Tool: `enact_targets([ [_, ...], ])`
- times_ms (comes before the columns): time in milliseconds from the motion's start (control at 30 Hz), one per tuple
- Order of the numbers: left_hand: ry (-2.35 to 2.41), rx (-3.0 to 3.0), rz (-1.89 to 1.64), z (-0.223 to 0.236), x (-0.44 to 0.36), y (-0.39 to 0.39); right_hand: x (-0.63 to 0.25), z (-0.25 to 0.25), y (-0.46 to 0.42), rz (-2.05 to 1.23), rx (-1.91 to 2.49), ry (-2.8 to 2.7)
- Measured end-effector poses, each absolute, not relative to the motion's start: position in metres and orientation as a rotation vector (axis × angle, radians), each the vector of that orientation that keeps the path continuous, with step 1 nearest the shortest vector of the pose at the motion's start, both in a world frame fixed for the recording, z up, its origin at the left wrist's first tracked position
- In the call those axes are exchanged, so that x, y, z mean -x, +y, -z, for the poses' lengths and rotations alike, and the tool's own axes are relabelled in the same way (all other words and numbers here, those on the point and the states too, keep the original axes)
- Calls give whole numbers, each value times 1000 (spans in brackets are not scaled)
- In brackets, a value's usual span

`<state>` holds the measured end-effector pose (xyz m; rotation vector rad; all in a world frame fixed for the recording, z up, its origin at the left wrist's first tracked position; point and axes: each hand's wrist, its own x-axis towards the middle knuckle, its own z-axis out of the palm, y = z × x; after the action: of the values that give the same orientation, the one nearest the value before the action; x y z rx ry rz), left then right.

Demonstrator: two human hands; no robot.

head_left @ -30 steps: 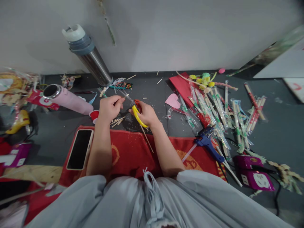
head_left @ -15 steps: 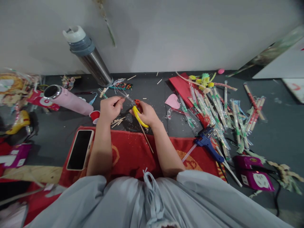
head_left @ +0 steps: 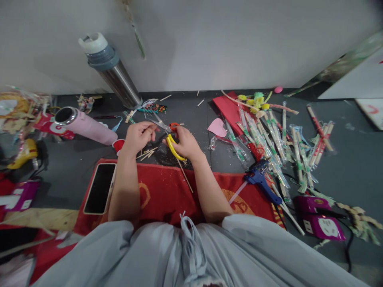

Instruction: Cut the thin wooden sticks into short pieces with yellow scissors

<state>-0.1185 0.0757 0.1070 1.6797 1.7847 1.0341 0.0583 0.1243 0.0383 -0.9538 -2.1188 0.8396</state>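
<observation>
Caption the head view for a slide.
The right hand holds scissors, blades apart, near the left hand, with a phone to the left and a blue glue gun to the right.

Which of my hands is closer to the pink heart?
Right. Your right hand, holding scissors, is left of the pink heart; your left hand is farther left.

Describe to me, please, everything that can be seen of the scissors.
The scissors have one yellow handle and one orange handle, both plastic-looking, and greyish blades that look like metal. The right hand holds them by the handles over the dark table, hiding part of the handles. The blades appear parted and point forward and to the person's left. The left hand has its fingertips close to the blades; whether they touch cannot be told.
</observation>
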Motion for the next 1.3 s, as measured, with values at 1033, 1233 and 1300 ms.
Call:
enact_targets([
  [1033,1953,-2073,-1050,-99,123,76,-60,-55,121,-1008,1145,-2187],
  [1233,1886,-1921,-1011,-102,121,76,-60,-47,123,-838,1038,-2173],
  [1300,1864,-1904,-957,-101,121,76,-61,-44,123,-800,1027,-2174],
])
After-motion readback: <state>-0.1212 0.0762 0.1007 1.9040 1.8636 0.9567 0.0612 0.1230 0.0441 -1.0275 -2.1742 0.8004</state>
